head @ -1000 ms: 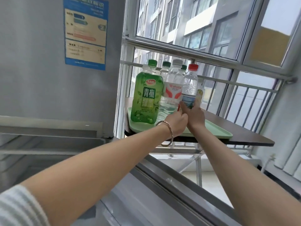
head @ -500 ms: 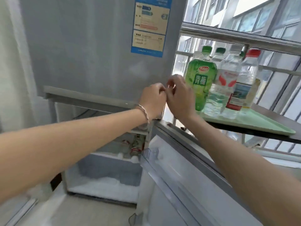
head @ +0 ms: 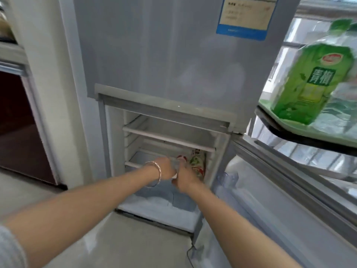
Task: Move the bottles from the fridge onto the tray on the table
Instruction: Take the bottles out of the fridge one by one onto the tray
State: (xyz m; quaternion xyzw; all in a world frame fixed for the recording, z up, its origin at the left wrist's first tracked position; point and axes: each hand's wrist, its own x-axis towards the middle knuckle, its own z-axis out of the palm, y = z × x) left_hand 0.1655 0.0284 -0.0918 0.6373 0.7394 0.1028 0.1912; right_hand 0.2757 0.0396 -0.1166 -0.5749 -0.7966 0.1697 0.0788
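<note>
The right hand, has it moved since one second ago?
Yes. The right hand was at the bottles on the tray; now it is low inside the open fridge, beside the left hand, at the bottles on the lower shelf.

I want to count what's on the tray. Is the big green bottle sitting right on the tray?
Touching. In the head view the green bottle stands with its base on the pale green tray, with no gap beneath it.

green bottle (head: 309, 82), pale green tray (head: 318, 130), blue-edged sticker (head: 245, 16)
</note>
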